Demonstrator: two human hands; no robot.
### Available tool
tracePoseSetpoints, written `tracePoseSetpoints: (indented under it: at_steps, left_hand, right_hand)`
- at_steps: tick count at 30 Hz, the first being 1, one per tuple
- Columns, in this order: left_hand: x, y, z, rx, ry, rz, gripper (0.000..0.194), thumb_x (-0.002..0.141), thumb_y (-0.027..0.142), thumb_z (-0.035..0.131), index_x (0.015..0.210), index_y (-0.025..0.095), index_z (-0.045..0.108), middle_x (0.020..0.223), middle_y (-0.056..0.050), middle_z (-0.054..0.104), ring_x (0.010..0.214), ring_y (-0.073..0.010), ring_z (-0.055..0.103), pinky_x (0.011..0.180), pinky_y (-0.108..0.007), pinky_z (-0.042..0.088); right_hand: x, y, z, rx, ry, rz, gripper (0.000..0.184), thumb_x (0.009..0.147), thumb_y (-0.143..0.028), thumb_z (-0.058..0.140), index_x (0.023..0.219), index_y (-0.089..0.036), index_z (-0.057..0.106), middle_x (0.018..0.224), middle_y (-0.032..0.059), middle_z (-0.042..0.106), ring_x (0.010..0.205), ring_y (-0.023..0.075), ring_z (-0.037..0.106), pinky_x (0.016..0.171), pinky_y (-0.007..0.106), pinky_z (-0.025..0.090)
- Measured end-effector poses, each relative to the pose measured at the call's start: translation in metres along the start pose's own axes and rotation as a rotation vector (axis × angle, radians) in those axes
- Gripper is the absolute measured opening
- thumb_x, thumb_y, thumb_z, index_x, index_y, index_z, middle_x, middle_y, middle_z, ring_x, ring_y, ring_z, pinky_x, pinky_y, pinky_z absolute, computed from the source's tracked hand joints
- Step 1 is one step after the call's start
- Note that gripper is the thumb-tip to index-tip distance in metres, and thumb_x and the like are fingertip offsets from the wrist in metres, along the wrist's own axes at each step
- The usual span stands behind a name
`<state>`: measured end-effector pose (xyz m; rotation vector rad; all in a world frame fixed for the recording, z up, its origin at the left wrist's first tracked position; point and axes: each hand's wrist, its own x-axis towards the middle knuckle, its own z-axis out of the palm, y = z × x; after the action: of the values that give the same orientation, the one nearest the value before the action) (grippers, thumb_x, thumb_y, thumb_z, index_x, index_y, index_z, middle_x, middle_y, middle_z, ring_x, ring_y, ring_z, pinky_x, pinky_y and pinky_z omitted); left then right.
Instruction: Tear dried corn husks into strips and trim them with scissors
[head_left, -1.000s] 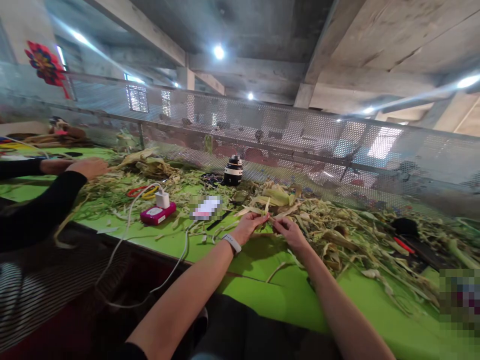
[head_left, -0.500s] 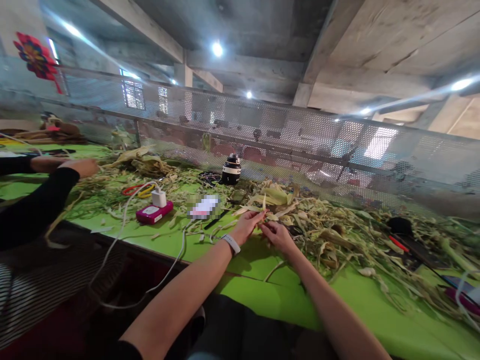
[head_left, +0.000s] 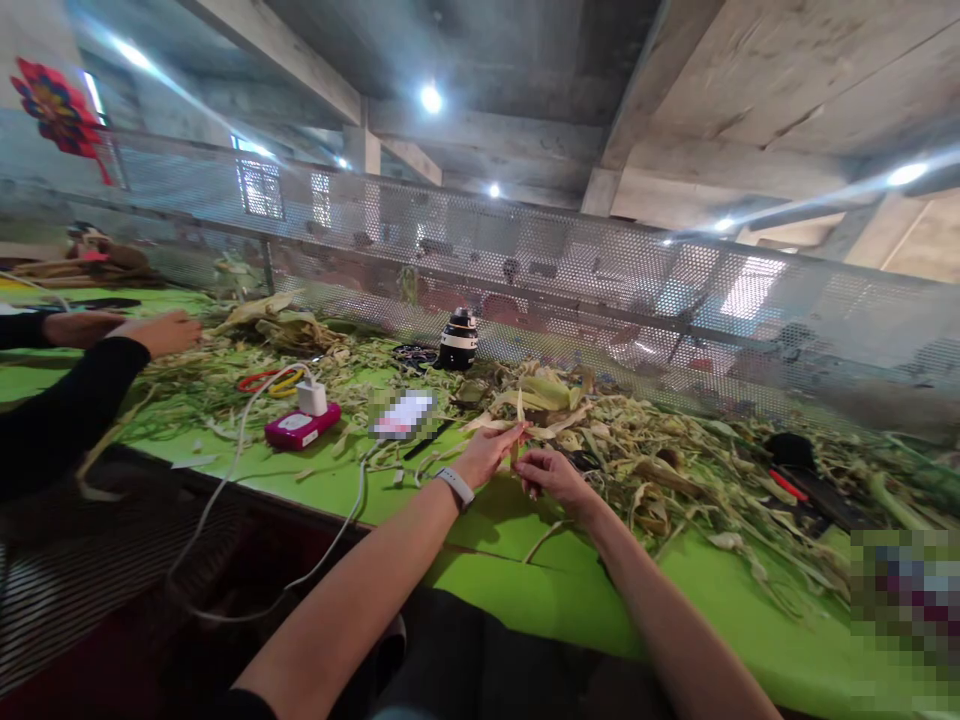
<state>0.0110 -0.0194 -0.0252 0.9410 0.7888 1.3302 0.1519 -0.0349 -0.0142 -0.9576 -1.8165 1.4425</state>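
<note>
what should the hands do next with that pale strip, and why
Probably have the right hand draw the lower length of the pale strip gently down: the left hand pinches it higher up, and that length hangs by the right hand's fingertips, though whether they grip it is unclear.

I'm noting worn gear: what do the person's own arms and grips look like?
Both forearms are bare; neither the left grip nor the right grip is gloved. The left wrist wears a pale band, and a black sleeve ends near the left elbow. The right wrist shows no band, and no right sleeve is in view.
</note>
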Motion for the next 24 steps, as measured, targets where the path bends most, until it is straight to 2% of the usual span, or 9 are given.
tracePoseSetpoints:
  at_steps: [2, 4, 6, 9, 10, 12, 16, 20, 24]
  left_hand:
    - [-0.001, 0.001, 0.001, -0.048, 0.026, -0.019, 0.034, 0.06, 0.037, 0.081, 0.082, 0.013, 0.073, 0.072, -0.006, 0.07, 0.068, -0.0146, 0.06, 0.061, -0.024, 0.042]
    - [-0.003, 0.004, 0.002, -0.064, 0.026, -0.041, 0.032, 0.059, 0.036, 0.081, 0.08, 0.014, 0.072, 0.07, -0.005, 0.069, 0.065, -0.0137, 0.059, 0.062, -0.025, 0.043]
    - [-0.006, 0.006, 0.003, -0.059, 0.007, -0.051, 0.028, 0.06, 0.036, 0.08, 0.075, 0.014, 0.07, 0.068, -0.003, 0.067, 0.065, -0.0135, 0.059, 0.063, -0.025, 0.044]
    - [-0.009, 0.011, 0.004, 0.009, 0.01, -0.038, 0.026, 0.061, 0.036, 0.08, 0.072, 0.015, 0.068, 0.067, -0.003, 0.065, 0.066, -0.0138, 0.059, 0.062, -0.025, 0.043]
    - [-0.01, 0.012, 0.004, 0.069, 0.017, -0.017, 0.026, 0.061, 0.036, 0.08, 0.073, 0.015, 0.068, 0.066, -0.002, 0.065, 0.065, -0.0136, 0.058, 0.059, -0.024, 0.041]
    - [-0.012, 0.013, 0.004, 0.192, 0.027, 0.035, 0.026, 0.06, 0.035, 0.08, 0.072, 0.015, 0.068, 0.062, -0.001, 0.062, 0.061, -0.0126, 0.054, 0.056, -0.023, 0.036]
    - [-0.011, 0.014, 0.003, 0.261, 0.016, 0.112, 0.025, 0.061, 0.035, 0.079, 0.061, 0.016, 0.064, 0.053, 0.002, 0.053, 0.057, -0.0117, 0.047, 0.056, -0.024, 0.033]
    - [-0.007, 0.014, 0.0, 0.264, -0.008, 0.128, 0.029, 0.057, 0.037, 0.08, 0.063, 0.015, 0.063, 0.052, 0.004, 0.051, 0.056, -0.0113, 0.044, 0.058, -0.025, 0.032]
    - [-0.003, 0.016, -0.004, 0.255, -0.008, 0.11, 0.031, 0.054, 0.037, 0.081, 0.065, 0.014, 0.064, 0.055, 0.003, 0.055, 0.055, -0.0102, 0.041, 0.057, -0.025, 0.03]
  right_hand:
    - [-0.001, 0.0, 0.001, -0.016, -0.007, -0.007, 0.042, 0.06, -0.056, 0.073, 0.064, -0.018, 0.056, 0.049, -0.0046, 0.056, 0.04, 0.007, 0.045, 0.042, 0.02, 0.034]
    - [-0.001, 0.0, 0.0, -0.061, 0.051, -0.058, 0.042, 0.066, -0.059, 0.068, 0.062, -0.019, 0.055, 0.048, -0.0046, 0.052, 0.039, 0.0074, 0.041, 0.041, 0.021, 0.032]
    - [-0.001, -0.001, -0.004, -0.145, 0.259, -0.184, 0.039, 0.073, -0.058, 0.061, 0.063, -0.02, 0.056, 0.051, -0.0029, 0.051, 0.044, 0.0095, 0.042, 0.044, 0.023, 0.034]
    - [0.001, 0.0, -0.013, -0.326, 0.664, -0.356, 0.033, 0.076, -0.053, 0.057, 0.074, -0.02, 0.059, 0.071, 0.0036, 0.06, 0.062, 0.0154, 0.052, 0.058, 0.027, 0.043]
    - [0.003, 0.002, -0.016, -0.381, 0.719, -0.368, 0.033, 0.076, -0.053, 0.057, 0.076, -0.021, 0.06, 0.077, 0.0051, 0.062, 0.068, 0.017, 0.053, 0.062, 0.028, 0.044]
    - [0.006, 0.006, -0.02, -0.443, 0.638, -0.323, 0.036, 0.078, -0.056, 0.053, 0.071, -0.021, 0.059, 0.076, 0.005, 0.062, 0.07, 0.018, 0.054, 0.065, 0.03, 0.043]
    - [0.009, 0.013, -0.017, -0.38, 0.306, -0.228, 0.045, 0.078, -0.062, 0.05, 0.059, -0.021, 0.052, 0.056, -0.0002, 0.055, 0.056, 0.0146, 0.05, 0.057, 0.027, 0.04]
    - [0.008, 0.01, -0.014, -0.296, 0.189, -0.228, 0.046, 0.073, -0.063, 0.058, 0.058, -0.02, 0.053, 0.051, -0.0021, 0.055, 0.052, 0.0126, 0.05, 0.056, 0.026, 0.041]
    - [0.004, 0.002, -0.014, -0.217, 0.131, -0.19, 0.046, 0.069, -0.064, 0.062, 0.057, -0.02, 0.056, 0.048, -0.0025, 0.055, 0.048, 0.012, 0.051, 0.052, 0.025, 0.041]
